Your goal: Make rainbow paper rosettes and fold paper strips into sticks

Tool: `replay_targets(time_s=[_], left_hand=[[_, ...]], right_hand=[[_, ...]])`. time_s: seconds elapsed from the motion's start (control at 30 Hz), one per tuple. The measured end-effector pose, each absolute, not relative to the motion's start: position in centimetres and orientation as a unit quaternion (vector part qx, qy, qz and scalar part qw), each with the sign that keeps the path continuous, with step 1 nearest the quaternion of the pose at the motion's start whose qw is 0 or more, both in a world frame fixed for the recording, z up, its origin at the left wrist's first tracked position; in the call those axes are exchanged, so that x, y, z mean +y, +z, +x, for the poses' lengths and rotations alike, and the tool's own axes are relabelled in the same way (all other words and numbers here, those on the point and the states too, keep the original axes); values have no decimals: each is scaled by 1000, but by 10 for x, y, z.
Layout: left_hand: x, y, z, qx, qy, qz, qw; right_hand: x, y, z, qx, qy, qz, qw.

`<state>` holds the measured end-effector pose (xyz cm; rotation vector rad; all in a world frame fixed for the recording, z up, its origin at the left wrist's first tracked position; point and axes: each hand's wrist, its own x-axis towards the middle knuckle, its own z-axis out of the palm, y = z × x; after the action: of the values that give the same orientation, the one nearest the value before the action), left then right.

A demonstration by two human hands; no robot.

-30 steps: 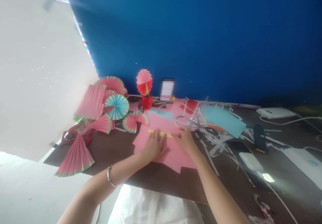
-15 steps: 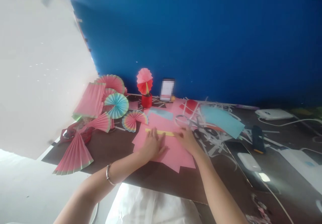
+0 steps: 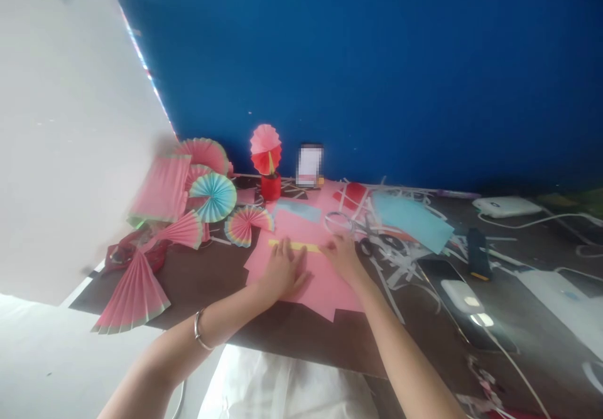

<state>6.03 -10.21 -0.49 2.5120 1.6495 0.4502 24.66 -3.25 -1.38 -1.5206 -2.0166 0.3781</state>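
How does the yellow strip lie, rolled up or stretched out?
Stretched out: the yellow strip runs straight over pink paper, the right hand at one end.

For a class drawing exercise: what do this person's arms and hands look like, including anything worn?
The left hand and right hand are ungloved, the forearms sleeveless. A thin, shiny, silver-coloured round bangle circles the left forearm; the right shows none. Nails are too blurred to judge.
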Motion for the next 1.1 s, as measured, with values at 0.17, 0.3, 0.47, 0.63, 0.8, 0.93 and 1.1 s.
replay_targets(time_s=[0.17, 0.3, 0.47, 0.63, 0.8, 0.93, 1.1], left_hand=[[-98, 0, 53, 519, 159, 838, 52], [-91, 9, 43, 488, 192, 849, 67], [-81, 7, 38, 487, 263, 825, 117], [-66, 0, 34, 578, 514, 619, 139], [-58, 4, 31, 561, 636, 470, 245], [-58, 13, 32, 474, 660, 413, 412], [-57, 18, 28, 396, 656, 324, 554]], right_hand=[[-32, -9, 251, -741, 189, -548, 339], [-36, -6, 239, -751, 170, -544, 332], [-41, -4, 229, -758, 186, -537, 321], [-45, 9, 228, -702, 291, -534, 370], [-49, 24, 225, -637, 388, -513, 425], [-52, 29, 223, -625, 410, -507, 430], [-54, 31, 223, -626, 432, -505, 407]])
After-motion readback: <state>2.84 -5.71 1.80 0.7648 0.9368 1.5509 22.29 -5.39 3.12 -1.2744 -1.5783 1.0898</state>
